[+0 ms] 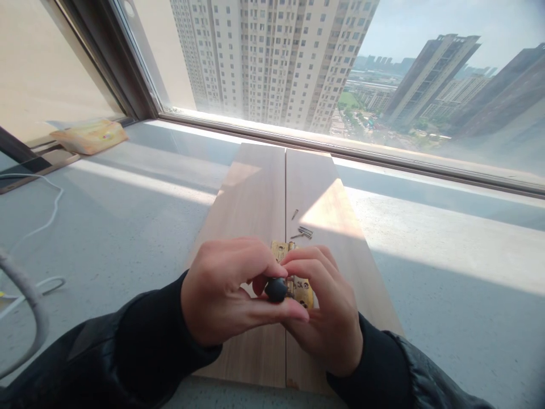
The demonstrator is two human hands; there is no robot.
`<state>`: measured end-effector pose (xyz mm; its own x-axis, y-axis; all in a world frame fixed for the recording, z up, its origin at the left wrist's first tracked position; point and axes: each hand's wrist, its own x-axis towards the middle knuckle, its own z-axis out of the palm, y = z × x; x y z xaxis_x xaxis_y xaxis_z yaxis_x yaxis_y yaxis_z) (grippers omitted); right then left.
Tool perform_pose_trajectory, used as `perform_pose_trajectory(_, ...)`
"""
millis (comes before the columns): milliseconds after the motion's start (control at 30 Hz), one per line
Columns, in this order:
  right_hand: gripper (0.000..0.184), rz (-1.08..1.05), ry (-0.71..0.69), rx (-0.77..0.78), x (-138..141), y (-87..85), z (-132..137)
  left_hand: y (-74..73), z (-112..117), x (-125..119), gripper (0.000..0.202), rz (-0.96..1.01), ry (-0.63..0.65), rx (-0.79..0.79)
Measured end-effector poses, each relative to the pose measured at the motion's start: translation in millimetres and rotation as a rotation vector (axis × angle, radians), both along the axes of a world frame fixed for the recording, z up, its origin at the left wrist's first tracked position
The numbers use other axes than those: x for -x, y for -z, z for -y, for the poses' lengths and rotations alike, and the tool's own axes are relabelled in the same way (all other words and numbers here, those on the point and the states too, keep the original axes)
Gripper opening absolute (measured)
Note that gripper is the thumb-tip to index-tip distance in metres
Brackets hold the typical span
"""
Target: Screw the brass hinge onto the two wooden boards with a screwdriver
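A screwdriver (pixel 276 289) with a black rounded handle points away from me, its shaft hidden. My left hand (pixel 230 289) grips that handle between thumb and fingers. Right beside it, my right hand (pixel 326 307) has its fingers curled in toward the screwdriver's far side; what they pinch is hidden. Under both hands a brass-coloured hinge (pixel 303 291) lies across the gap between two pale wooden boards, the left board (pixel 251 187) and the right board (pixel 310 182). Several loose screws (pixel 305 232) rest on the right board just beyond the hinge, one a little apart.
The boards lie on a pale speckled sill (pixel 149 227) below a large window (pixel 272 68). A yellowish soft packet (pixel 91 136) sits at the back left, near a flat dark device (pixel 25 173). White cable (pixel 53 210) and a thick grey tube (pixel 36 318) run along the left.
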<state>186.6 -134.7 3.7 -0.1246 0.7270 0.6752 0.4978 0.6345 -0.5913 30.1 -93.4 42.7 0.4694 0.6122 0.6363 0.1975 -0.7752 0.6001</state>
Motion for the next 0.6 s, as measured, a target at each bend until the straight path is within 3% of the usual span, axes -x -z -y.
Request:
perform_pose_trajectory(67, 0.016, 0.008, -0.035, 0.017, -0.4, -0.4, -0.8, -1.4, -1.0, 0.8, 0.035, -0.041, -0.021, 0.002)
perform_pose_trajectory(233, 0.018, 0.075, -0.120, 0.077, -2.5, -7.9, -3.1, -14.4, -17.6, 17.9, 0.023, -0.202, 0.368, 0.132)
perform_pose_trajectory(333, 0.025, 0.086, -0.118, 0.083, -2.6, -7.9, -3.1, -16.9, -20.8, 19.1, 0.010, -0.250, 0.241, 0.111)
perform_pose_trajectory(400, 0.031, 0.067, -0.065, 0.065, -2.1, -5.3, -2.4, -14.5, -17.3, 13.9, 0.016, -0.242, 0.088, 0.088)
perform_pose_trajectory(467, 0.030, 0.037, -0.027, 0.051, -1.7, -2.8, -1.9, -11.5, -12.6, 7.9, 0.021, -0.223, 0.013, 0.091)
perform_pose_trajectory(533, 0.023, 0.018, -0.037, 0.048, -1.8, -2.0, -1.9, -10.1, -10.0, 4.6, 0.020, -0.223, 0.040, 0.108)
perform_pose_trajectory(600, 0.018, 0.025, -0.080, 0.059, -2.1, -3.1, -2.5, -11.3, -11.4, 5.4, 0.021, -0.221, 0.161, 0.134)
